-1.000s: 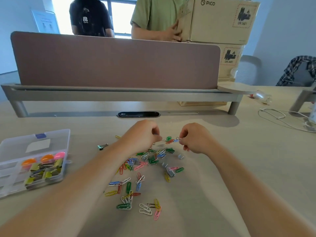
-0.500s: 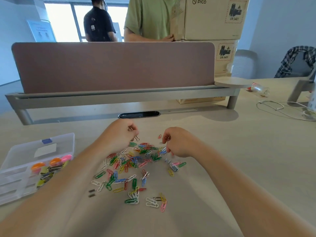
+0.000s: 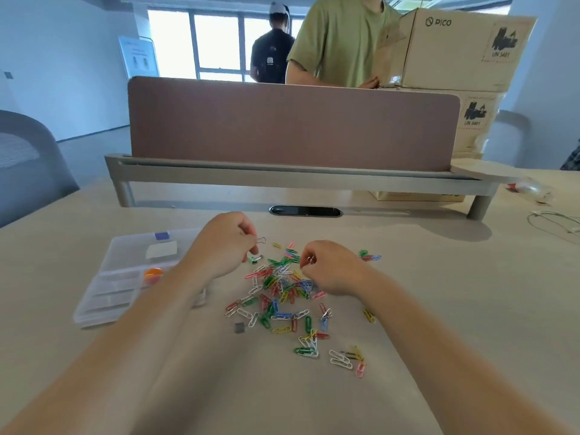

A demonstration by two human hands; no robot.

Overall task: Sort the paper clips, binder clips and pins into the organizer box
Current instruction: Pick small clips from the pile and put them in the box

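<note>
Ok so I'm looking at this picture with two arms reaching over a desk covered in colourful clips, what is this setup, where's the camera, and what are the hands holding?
There is no machine here. A person wears a wide-angle camera on the head, so the single view looks forward and down along their own arms.

On the table lies a loose heap of coloured paper clips, with a green binder clip at its far left edge. To the left sits the clear organizer box, open, with an orange piece in one compartment.

The left hand pinches a small clip whose wire loop sticks out. The right hand pinches a small metal piece, too small to identify.

Beyond the desk divider are stacked cardboard boxes.
</note>
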